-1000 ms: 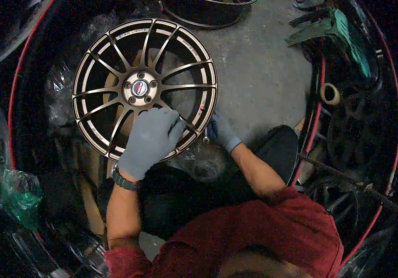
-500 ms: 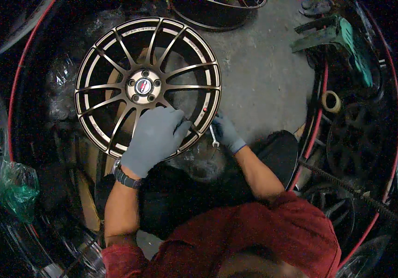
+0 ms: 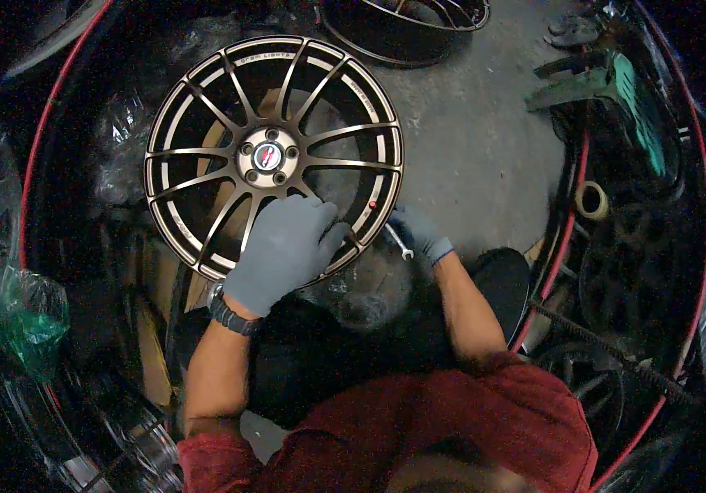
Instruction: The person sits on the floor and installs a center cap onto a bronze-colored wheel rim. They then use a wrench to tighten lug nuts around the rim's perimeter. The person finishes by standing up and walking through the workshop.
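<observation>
A bronze multi-spoke alloy wheel (image 3: 273, 66) lies face up before me, with a round cap at its hub. My left hand (image 3: 283, 251), in a grey glove, rests over the near spokes with its fingers curled down around them. At the wheel's right edge, my gloved right hand (image 3: 425, 236) is closed on a silver wrench (image 3: 401, 241). The wrench's open jaw points toward me, and its other end is hidden by the wheel edge and hand. Most of the right hand's fingertips are hidden too.
Another dark wheel (image 3: 402, 37) lies beyond at the top. To the right are a green plastic chair (image 3: 595, 90), a tape roll (image 3: 590, 200) and dark wheels. Clear and green plastic wrap (image 3: 36, 324) bunches at the left. Grey concrete floor (image 3: 484, 140) shows right of the wheel.
The wrench has swung, its jaw now pointing more to the right. The whole view has shifted slightly, moving the wheel right and down in the picture. My left hand stays on the spokes.
</observation>
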Demonstrator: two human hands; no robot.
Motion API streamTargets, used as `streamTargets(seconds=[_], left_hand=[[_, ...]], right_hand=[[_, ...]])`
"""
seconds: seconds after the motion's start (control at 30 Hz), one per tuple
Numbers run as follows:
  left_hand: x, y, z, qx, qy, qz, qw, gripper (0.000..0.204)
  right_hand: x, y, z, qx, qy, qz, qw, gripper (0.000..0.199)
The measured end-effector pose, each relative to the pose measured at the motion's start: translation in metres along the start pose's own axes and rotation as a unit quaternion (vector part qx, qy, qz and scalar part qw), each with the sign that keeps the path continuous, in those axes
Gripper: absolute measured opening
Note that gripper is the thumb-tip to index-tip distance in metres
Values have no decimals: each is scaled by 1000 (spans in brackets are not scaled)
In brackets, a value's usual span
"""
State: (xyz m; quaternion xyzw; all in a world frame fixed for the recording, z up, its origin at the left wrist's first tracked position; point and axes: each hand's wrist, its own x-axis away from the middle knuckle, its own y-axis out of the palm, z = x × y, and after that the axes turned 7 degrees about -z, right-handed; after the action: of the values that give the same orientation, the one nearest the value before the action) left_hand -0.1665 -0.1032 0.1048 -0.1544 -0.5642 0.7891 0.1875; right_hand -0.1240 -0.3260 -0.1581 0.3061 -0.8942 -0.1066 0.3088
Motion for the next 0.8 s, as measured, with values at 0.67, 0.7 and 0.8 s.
streamTargets(seconds=[0.67, 0.7, 0.8], left_hand=[[2, 1, -2, 5, -34, -64, 997, 22], [2, 1, -2, 9, -31, -60, 998, 22], [3, 2, 0, 8, -30, -60, 998, 22]], right_hand=[[-4, -22, -13, 296, -56, -48, 952, 29], [-6, -24, -11, 320, -105, -53, 940, 27], [-7, -27, -7, 332, -162, -60, 928, 28]])
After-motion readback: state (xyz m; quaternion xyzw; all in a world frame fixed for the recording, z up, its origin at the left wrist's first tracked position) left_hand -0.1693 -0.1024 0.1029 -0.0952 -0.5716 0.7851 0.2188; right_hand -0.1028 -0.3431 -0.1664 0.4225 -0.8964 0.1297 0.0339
